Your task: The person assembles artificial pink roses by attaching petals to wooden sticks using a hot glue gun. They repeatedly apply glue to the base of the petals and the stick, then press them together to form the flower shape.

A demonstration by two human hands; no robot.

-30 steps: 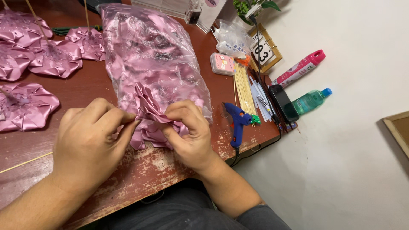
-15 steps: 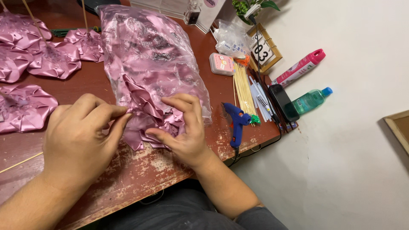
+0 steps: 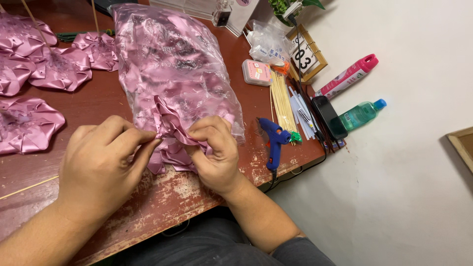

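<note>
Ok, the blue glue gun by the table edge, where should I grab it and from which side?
Take the glue gun by its handle, the long straight part pointing toward the table's near edge, coming from the near side. It lies flat, nozzle end away, with bamboo sticks just beyond.

The glue gun (image 3: 274, 143) lies right of the bag (image 3: 172, 74), skewers (image 3: 283, 103) apparently behind it.

We're looking down at a home craft corner: a worn, paint-chipped red wooden table (image 3: 197, 197) pushed against a plain white wall (image 3: 414, 162). A blue glue gun (image 3: 274, 143), a bundle of thin wooden sticks (image 3: 283, 101) and a clear bag of pink satin pieces (image 3: 172, 69) cover it, with finished pink ribbon flowers (image 3: 34, 64) laid out at the left
</note>
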